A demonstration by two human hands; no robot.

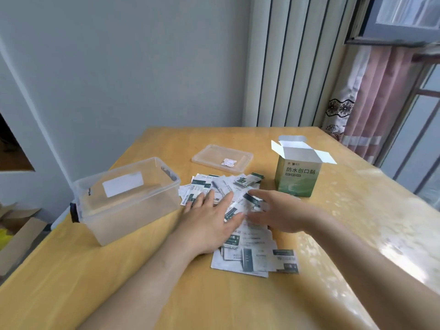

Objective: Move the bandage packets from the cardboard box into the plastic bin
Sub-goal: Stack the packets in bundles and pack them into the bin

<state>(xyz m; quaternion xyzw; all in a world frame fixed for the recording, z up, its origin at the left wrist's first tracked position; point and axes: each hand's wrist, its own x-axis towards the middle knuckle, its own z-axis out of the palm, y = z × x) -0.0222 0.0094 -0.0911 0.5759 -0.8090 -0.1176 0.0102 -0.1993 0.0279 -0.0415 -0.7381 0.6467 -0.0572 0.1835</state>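
Item: white-and-green flat paper bandage packets [258, 257]. They lie in a loose, overlapping heap at the centre of the frame, on the light wooden table [238, 303], between the bin and the box. None shows inside the bin.

Item: clear rectangular plastic bin [133, 210]. It stands upright and uncovered at centre left, with a white label on one wall.

Item: clear flat plastic lid with a small sticker [222, 158]. It lies on the table above the heap, apart from the bin.

Item: green-and-white cardboard box [297, 181]. It stands upright at centre right, just beside the heap, with its top flaps spread open.

Item: left hand [209, 219]. Palm down, with fingers straight and spread wide, it rests flat on the heap.

Item: right hand [276, 210]. Set on edge at the right side of the heap, its fingers reach left with the thumb below. Packets sit between them, but blur hides whether they are pinched.

Item: pink patterned curtain [371, 96], upper right.
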